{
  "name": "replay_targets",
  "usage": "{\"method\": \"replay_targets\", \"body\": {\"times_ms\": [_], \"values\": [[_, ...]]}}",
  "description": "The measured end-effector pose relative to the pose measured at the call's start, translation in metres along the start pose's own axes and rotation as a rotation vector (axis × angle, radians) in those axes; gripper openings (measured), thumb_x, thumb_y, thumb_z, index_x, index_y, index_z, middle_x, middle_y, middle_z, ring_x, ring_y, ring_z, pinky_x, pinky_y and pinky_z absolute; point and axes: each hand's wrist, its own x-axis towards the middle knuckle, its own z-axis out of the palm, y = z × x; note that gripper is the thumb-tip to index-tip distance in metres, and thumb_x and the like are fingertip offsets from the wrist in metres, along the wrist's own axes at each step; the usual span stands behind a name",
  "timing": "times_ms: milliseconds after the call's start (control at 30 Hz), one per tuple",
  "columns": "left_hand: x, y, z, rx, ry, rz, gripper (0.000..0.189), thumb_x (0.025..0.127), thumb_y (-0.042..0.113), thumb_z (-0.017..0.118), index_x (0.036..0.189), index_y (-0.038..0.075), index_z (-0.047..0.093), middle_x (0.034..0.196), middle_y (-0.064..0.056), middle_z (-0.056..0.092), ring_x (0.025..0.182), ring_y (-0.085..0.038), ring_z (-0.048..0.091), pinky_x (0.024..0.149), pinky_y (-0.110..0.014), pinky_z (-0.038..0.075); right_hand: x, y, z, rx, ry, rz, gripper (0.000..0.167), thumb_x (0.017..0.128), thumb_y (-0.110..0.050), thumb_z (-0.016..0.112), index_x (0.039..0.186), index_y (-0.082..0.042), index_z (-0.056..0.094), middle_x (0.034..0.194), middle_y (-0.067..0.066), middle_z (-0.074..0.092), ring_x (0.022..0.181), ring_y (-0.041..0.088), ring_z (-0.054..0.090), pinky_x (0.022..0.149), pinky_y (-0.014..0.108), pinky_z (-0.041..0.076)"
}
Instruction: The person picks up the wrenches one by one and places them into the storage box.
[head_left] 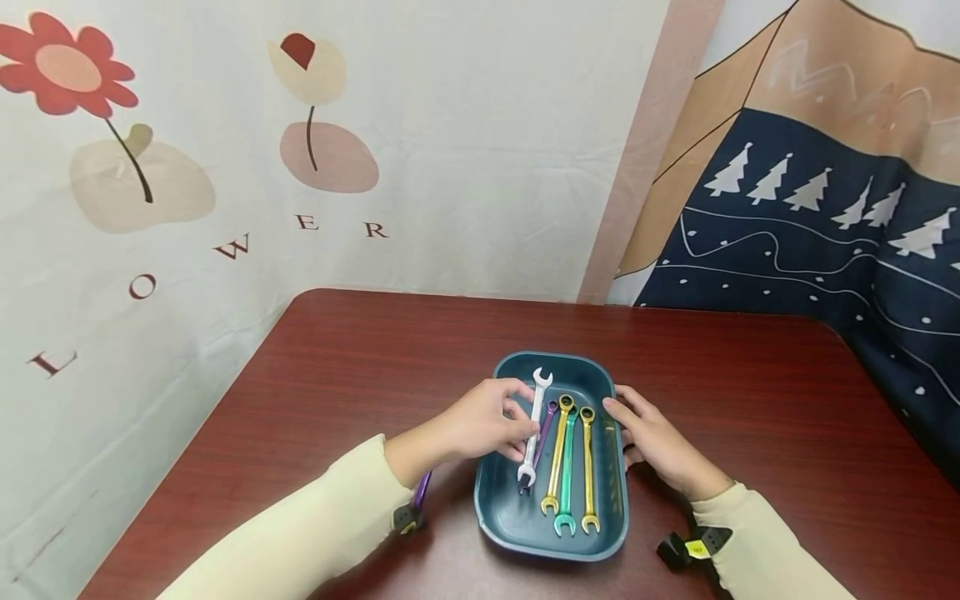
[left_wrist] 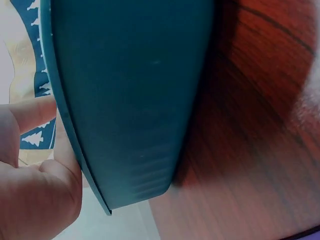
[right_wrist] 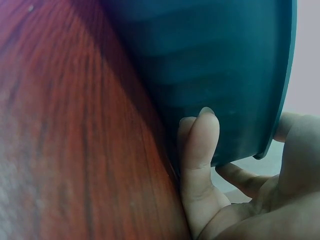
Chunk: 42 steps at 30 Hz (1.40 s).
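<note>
A silver open-ended wrench (head_left: 537, 408) is pinched between the thumb and fingers of my left hand (head_left: 491, 421), over the left side of a dark blue tray (head_left: 517, 533). Beside it in the tray lie a purple wrench (head_left: 550, 417), a gold wrench (head_left: 556, 458), a green wrench (head_left: 567, 467) and another gold wrench (head_left: 588, 475). The silver wrench partly hides the purple one. My right hand (head_left: 656, 437) grips the tray's right side, thumb at the rim. In the right wrist view, its fingertips (right_wrist: 202, 130) press the tray's outer wall (right_wrist: 225, 65).
The tray stands on a reddish-brown wooden table (head_left: 360, 358). Printed cloths hang behind it, one with flowers (head_left: 71, 67), one with white trees (head_left: 765, 179). A thin purple thing (head_left: 422, 490), partly hidden, shows by the left wrist. Wrist cameras (head_left: 678, 550) sit at the sleeves.
</note>
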Motion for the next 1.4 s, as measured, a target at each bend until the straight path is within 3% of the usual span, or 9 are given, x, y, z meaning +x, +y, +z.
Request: {"method": "replay_targets", "body": {"times_ms": [300,567,867,933,1033,1167,1267,1400], "values": [[0.010,0.002,0.006,0.121,0.019,-0.038,0.040,0.091,0.002,0.069,0.128,-0.005,0.053,0.083,-0.014,0.073,0.057,-0.013,0.065,0.060,-0.035,0.061,0.000,0.002,0.001,-0.016,0.028,0.014,0.057,0.105,-0.045,0.045,0.149,-0.012,0.031,0.104,0.015,0.064,0.070,0.019,0.068,0.058,0.036,0.058],[0.012,0.006,0.014,0.389,0.061,-0.028,0.057,0.091,0.003,0.071,0.143,-0.001,0.048,0.068,-0.005,0.070,0.050,-0.012,0.064,0.055,-0.030,0.058,0.001,0.004,0.001,-0.012,0.017,0.008,0.056,0.106,-0.046,0.043,0.148,-0.011,0.032,0.101,0.013,0.065,0.069,0.018,0.068,0.057,0.036,0.058],[0.011,0.013,0.023,0.641,0.040,-0.069,0.061,0.093,0.007,0.069,0.148,0.003,0.045,0.060,-0.001,0.067,0.046,-0.011,0.063,0.047,-0.022,0.050,0.001,0.003,0.002,-0.025,0.023,0.007,0.055,0.106,-0.046,0.043,0.148,-0.013,0.033,0.103,0.015,0.065,0.070,0.019,0.068,0.059,0.037,0.058],[0.011,0.015,0.025,0.703,0.041,-0.070,0.057,0.093,0.009,0.069,0.146,0.004,0.048,0.066,-0.002,0.068,0.046,-0.011,0.063,0.046,-0.021,0.049,0.001,0.003,0.001,-0.024,0.021,0.006,0.055,0.106,-0.046,0.043,0.147,-0.012,0.033,0.103,0.015,0.065,0.070,0.019,0.068,0.058,0.037,0.058],[0.012,0.017,0.026,0.805,0.044,-0.050,0.050,0.092,0.010,0.070,0.139,0.005,0.055,0.088,-0.005,0.071,0.055,-0.010,0.063,0.049,-0.021,0.050,0.001,0.002,0.001,-0.023,0.022,0.006,0.055,0.106,-0.046,0.043,0.147,-0.011,0.033,0.102,0.015,0.065,0.069,0.018,0.068,0.058,0.036,0.058],[0.013,0.016,0.027,0.873,0.049,-0.046,0.045,0.091,0.010,0.072,0.134,0.005,0.060,0.114,-0.008,0.070,0.067,-0.011,0.059,0.053,-0.022,0.049,0.002,0.002,0.002,-0.020,0.022,0.008,0.056,0.105,-0.046,0.044,0.147,-0.011,0.033,0.103,0.014,0.065,0.069,0.019,0.068,0.058,0.036,0.058],[0.015,0.015,0.027,0.873,0.050,-0.050,0.038,0.090,0.008,0.071,0.127,0.007,0.062,0.107,-0.009,0.070,0.062,-0.012,0.059,0.051,-0.022,0.049,0.002,0.002,0.002,-0.016,0.018,0.004,0.056,0.106,-0.046,0.043,0.148,-0.011,0.032,0.103,0.015,0.065,0.069,0.019,0.068,0.058,0.036,0.058],[0.015,0.013,0.027,0.895,0.053,-0.032,0.018,0.088,0.004,0.068,0.104,0.011,0.067,0.089,-0.003,0.065,0.060,-0.012,0.055,0.050,-0.023,0.047,0.002,0.001,0.002,-0.014,0.008,-0.003,0.057,0.106,-0.045,0.043,0.148,-0.009,0.031,0.104,0.015,0.065,0.070,0.018,0.068,0.057,0.036,0.058]]}}
